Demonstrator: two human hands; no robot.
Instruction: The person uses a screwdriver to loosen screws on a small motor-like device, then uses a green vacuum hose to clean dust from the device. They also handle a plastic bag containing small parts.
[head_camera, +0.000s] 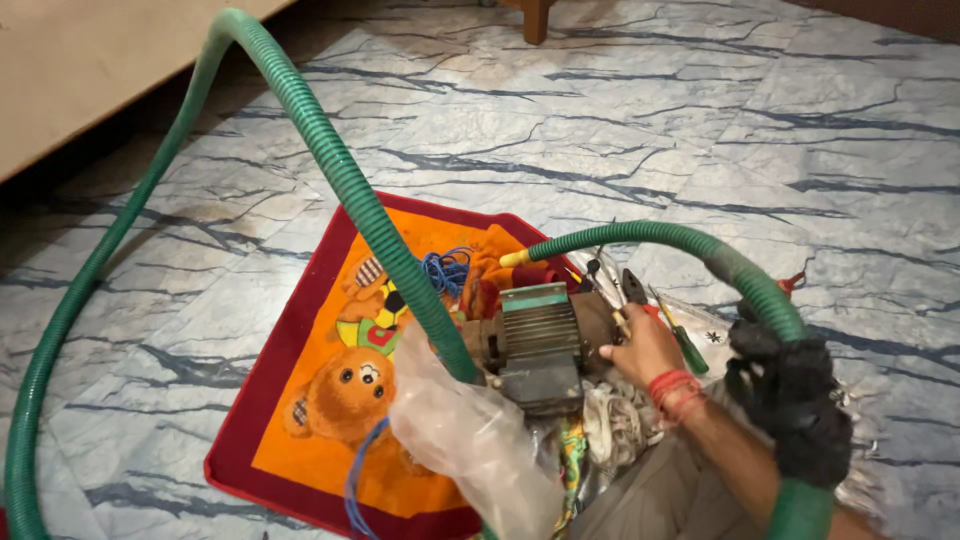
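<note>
While its long axis runs left-right, right hand (640, 350) flat against pump (540, 345), fingers spread; left unseen.

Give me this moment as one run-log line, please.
right hand: on pump motor | left hand: not in view | green hose: looped over mat | tools: beside motor

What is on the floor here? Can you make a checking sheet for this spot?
Surface: marble floor, blue veins; red-orange teddy mat.
Job's things: ribbed grey pump motor on the mat; green hose joins it.
Clutter: clear plastic bag, pliers and screwdrivers.
Grip: one hand, red wrist thread, touches the motor; other hand not seen.
Cables: blue wire, white cord.
Surroundings: wooden board, furniture leg.
</note>
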